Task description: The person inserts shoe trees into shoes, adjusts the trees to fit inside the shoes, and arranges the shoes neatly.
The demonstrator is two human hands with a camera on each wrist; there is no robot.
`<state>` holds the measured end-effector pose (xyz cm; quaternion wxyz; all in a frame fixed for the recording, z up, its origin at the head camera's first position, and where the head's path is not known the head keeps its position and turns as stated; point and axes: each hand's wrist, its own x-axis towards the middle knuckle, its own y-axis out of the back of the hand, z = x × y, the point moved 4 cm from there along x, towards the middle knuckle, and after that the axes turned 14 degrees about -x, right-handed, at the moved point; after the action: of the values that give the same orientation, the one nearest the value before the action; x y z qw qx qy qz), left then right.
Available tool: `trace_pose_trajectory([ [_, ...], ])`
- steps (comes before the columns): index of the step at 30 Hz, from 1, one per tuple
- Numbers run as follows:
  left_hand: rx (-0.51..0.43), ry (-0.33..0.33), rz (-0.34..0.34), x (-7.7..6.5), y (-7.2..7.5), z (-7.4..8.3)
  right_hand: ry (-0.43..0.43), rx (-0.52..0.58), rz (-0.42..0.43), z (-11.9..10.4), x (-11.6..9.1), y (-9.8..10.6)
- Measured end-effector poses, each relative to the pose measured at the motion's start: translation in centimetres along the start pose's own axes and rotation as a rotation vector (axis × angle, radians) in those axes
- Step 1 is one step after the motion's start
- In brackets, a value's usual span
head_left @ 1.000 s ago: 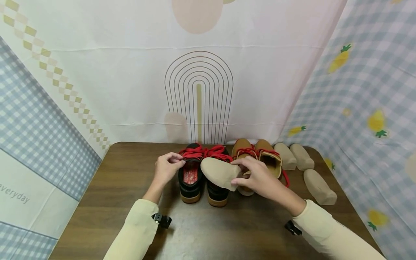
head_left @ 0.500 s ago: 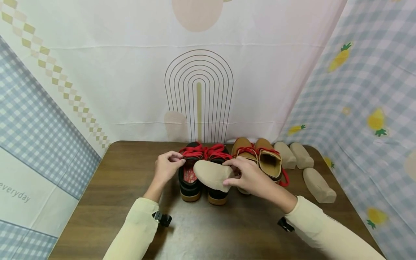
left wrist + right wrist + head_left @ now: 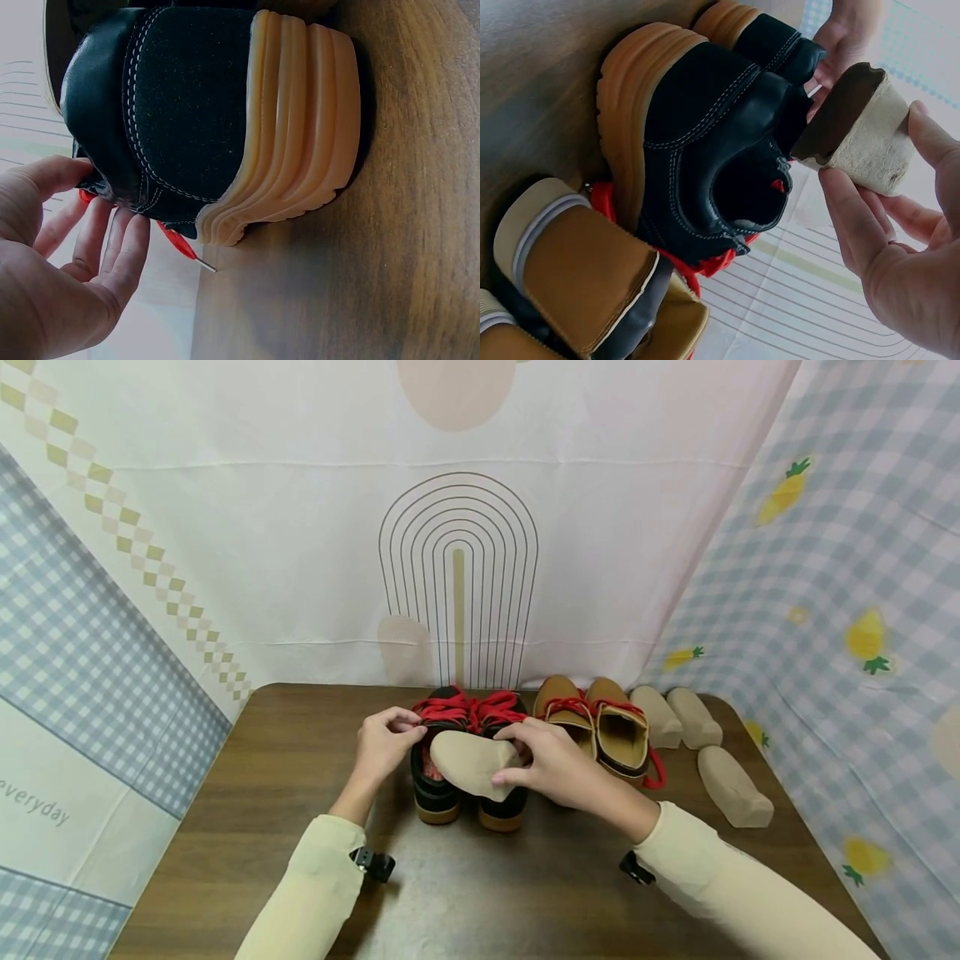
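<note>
The left grip (image 3: 384, 745) pinches the left black shoe (image 3: 435, 792) at the front edge of its opening, thumb on one side and fingers on the other. That fold is thin, so a small slip could let it flop inward; a hard pull could drag or tip the shoe instead. The red laces (image 3: 444, 707) lie tied just beyond the fingertips, where an end could get tucked inside by accident.

Between the two grips, the beige insert (image 3: 468, 762) is held up across the black pair, its rounded end pointing toward the left grip and over the left shoe's opening. Its slant could make it catch on the collar. The right black shoe (image 3: 504, 806) stands beneath it, near the right grip, and could be nudged if the insert dips.

The right grip (image 3: 551, 762) pinches only the squared rear end, thumb against fingers, so the rounded front is unsupported and could twist or droop on contact.

Just beyond and right of that grip are the tan shoes (image 3: 606, 692); a careless swing of the knuckles could knock them, or a trailing red lace (image 3: 657, 768) could snag. Farther right, three spare inserts (image 3: 735, 787) rest on the table (image 3: 450, 893), well apart from the grip.
</note>
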<state>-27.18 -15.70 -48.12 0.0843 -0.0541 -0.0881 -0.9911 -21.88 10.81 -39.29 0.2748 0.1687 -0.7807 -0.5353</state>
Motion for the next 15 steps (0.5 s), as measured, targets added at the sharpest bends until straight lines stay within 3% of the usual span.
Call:
trace_pose_trajectory([
  [15,0.003,-0.009,-0.005,0.0,0.1,0.0,-0.057,-0.079,-0.048,-0.9,1.4,-1.0],
])
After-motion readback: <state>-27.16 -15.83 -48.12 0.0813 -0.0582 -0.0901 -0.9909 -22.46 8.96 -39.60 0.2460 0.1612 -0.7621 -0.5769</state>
